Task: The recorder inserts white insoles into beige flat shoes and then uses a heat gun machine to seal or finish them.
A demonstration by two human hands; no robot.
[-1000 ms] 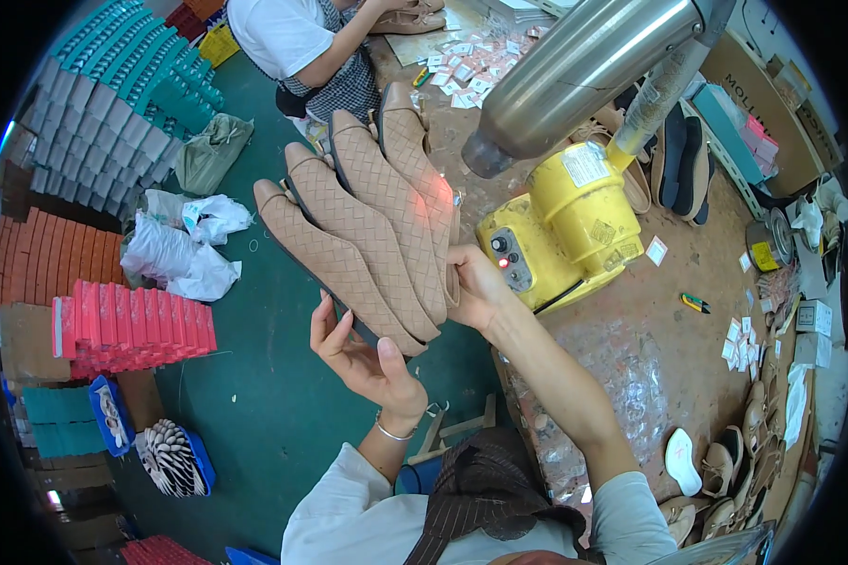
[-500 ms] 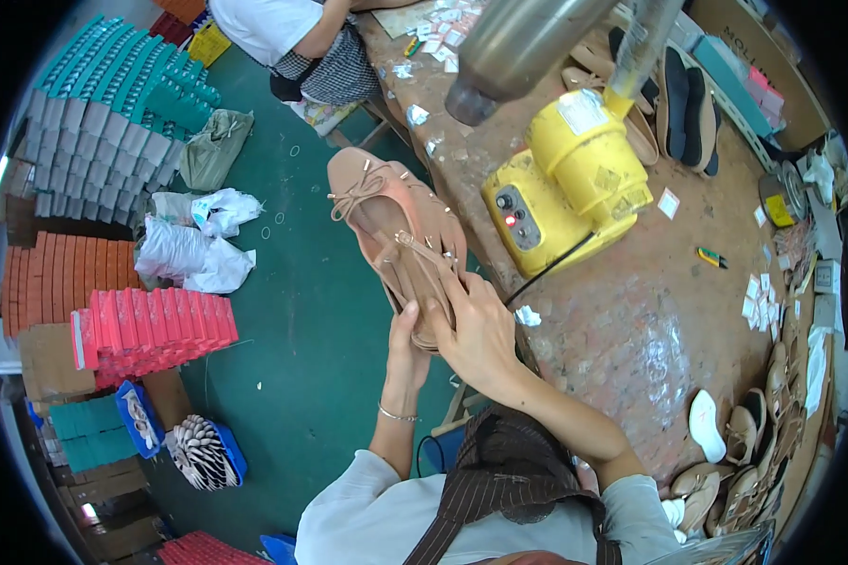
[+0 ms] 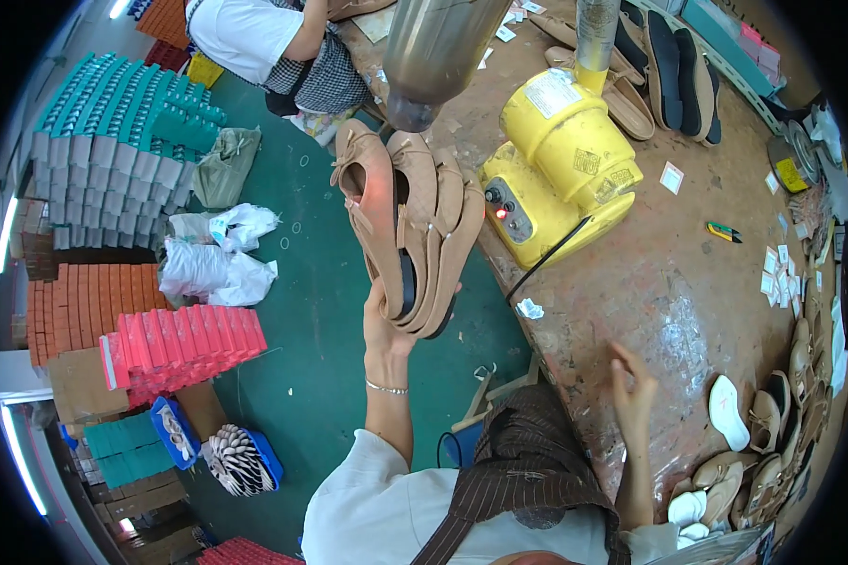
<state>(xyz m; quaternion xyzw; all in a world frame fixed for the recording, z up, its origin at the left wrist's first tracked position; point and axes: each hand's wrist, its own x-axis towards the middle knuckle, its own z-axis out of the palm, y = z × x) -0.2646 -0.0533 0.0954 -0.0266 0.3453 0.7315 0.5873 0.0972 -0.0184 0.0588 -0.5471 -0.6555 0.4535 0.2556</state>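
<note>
Several tan shoes [image 3: 424, 221], nested against one another, are held up by my left hand [image 3: 386, 325] over the gap beside the table. The fingers wrap round the heel end, mostly hidden by the shoes. A bow shows on the toe of the leftmost shoe, and a reddish glow falls on its side. The toes point away from me, just below the end of a metal tube [image 3: 443, 66]. A yellow machine [image 3: 565, 160] with knobs and a lit red light stands to the right of the shoes. Above the table's near part, my right hand [image 3: 631, 386] is open and holds nothing.
The brown worktable [image 3: 622, 292] carries a small cutter [image 3: 724, 232], paper tags [image 3: 780, 281], dark-soled shoes [image 3: 674, 75] and a white insole [image 3: 728, 412]. More tan shoes [image 3: 725, 485] line its right edge. Stacked boxes [image 3: 193, 344] stand left; another person [image 3: 264, 47] sits beyond.
My right hand has let go of the shoes and moved right, over the table. The shoes have turned in my left hand, now showing their sides and several nested together.
</note>
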